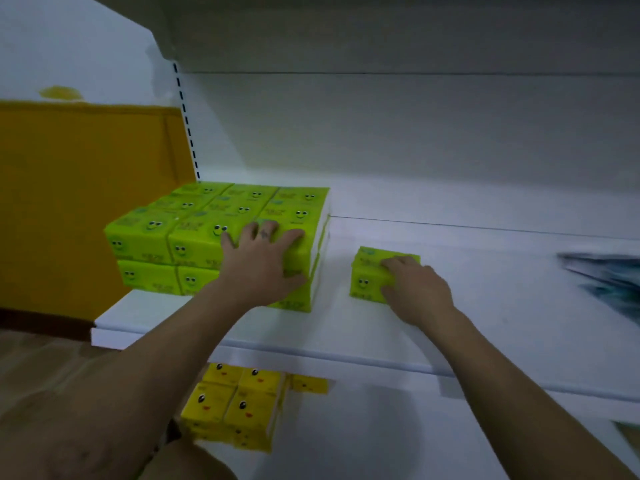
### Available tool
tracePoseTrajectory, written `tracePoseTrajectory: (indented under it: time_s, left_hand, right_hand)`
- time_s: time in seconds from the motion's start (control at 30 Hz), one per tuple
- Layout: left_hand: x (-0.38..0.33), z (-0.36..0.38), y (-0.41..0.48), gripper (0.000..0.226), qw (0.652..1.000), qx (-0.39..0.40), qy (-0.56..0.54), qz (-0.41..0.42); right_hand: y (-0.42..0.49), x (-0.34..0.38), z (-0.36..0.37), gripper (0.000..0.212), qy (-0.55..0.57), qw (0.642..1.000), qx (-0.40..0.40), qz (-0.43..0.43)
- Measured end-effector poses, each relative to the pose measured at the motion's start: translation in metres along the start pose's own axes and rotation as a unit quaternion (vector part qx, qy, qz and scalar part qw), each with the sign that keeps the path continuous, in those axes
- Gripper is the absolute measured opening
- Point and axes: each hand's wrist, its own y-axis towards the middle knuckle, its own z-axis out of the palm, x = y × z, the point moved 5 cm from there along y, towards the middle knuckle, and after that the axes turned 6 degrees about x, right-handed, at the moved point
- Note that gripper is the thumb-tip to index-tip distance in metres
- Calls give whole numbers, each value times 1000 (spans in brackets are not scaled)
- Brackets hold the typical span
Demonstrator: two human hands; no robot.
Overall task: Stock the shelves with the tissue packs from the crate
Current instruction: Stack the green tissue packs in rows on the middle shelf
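Note:
Green tissue packs with smiley faces (pixel 194 233) are stacked two layers high at the left end of a white shelf (pixel 485 306). My left hand (pixel 263 261) lies spread over the front right corner of the stack, fingers on top and thumb on the front face. A single green pack (pixel 367 275) stands alone on the shelf to the right of the stack. My right hand (pixel 415 289) grips it from the right side, fingers curled over its top. The crate is out of view.
Yellow tissue packs with duck faces (pixel 235 403) sit on the lower shelf below. An orange panel (pixel 86 202) stands left of the shelving. A blurred blue and white object (pixel 609 282) lies at the shelf's right end. Bare shelf surface lies between the single pack and that object.

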Motion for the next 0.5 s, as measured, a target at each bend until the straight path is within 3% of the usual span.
tracePoseTrajectory:
  time_s: [0.13,0.4,0.5]
  left_hand:
    - [0,11,2,77,998,-20,62,23]
    - [6,11,4,79,995,-25,75,53]
    - [8,7,5,80,996,-13,64,66]
  right_hand:
    - [72,5,6,53,22,1000,15,-8]
    - [154,33,14,55,35,999,6,-38]
    - [150,26,21,77,46,997,41,-37]
